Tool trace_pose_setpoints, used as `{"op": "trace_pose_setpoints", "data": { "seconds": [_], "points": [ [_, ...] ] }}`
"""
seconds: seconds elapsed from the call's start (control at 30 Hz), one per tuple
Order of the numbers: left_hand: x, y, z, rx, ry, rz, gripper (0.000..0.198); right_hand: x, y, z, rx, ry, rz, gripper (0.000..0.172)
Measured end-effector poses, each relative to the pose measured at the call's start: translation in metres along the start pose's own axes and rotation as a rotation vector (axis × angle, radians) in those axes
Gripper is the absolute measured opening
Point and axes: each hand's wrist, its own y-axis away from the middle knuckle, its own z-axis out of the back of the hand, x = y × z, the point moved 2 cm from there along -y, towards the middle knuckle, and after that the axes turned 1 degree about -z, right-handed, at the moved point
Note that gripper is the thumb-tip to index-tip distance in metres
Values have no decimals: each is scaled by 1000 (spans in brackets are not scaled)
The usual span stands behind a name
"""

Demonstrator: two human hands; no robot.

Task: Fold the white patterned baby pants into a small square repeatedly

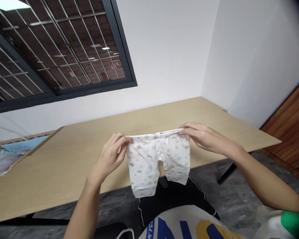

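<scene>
The left hand (114,151) and the right hand (201,135) pinch opposite ends of the waistband (153,136) of white printed shorts (144,162) — stretched nearly straight between them — and the shorts hang at the near edge of the tan counter (77,146), above black trousers (179,196).

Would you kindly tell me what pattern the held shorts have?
White shorts with small scattered prints, some greenish; head view.

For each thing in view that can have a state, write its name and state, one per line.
Shorts: unfolded, waistband spread, legs hanging
Left hand: pinching one waistband end
Right hand: pinching the other end
Container: open-topped, cloth inside
Window: barred, appears shut
</scene>
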Motion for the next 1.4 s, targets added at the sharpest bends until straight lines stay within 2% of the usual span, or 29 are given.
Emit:
{"op": "trace_pose_setpoints", "data": {
  "seconds": [0.1, 0.2, 0.5, 0.6, 0.73, 0.93, 1.07, 1.17, 1.23, 1.3, 1.4],
  "points": [
    [27, -7, -20, 81, -95, 64, 28, -25, -26, -27, 26, 50, 16, 39],
    [57, -12, -51, 174, -174, 138, 34, -54, -52, -62, 84, 96, -36, 32],
    [135, -23, -155, 505, -313, 354, 37, -138, -105, -195, 374, 135, -191, 31],
    [155, -28, -183, 545, -343, 392, 42, -161, -116, -232, 414, 145, -226, 32],
    [178, -39, -212, 576, -363, 425, 50, -185, -127, -267, 406, 142, -267, 36],
    [209, -58, -239, 572, -358, 487, 57, -211, -141, -298, 382, 128, -312, 40],
    [227, -67, -250, 567, -335, 532, 57, -226, -152, -308, 358, 104, -354, 41],
    [232, -73, -253, 553, -320, 563, 55, -233, -157, -312, 339, 71, -385, 39],
    [229, -77, -251, 535, -317, 575, 51, -236, -158, -313, 313, 45, -418, 36],
    [217, -84, -247, 502, -322, 575, 47, -240, -159, -313, 275, 15, -464, 36],
    [175, -92, -246, 478, -294, 517, 40, -248, -163, -313, 208, -42, -551, 38]
  ]
}}
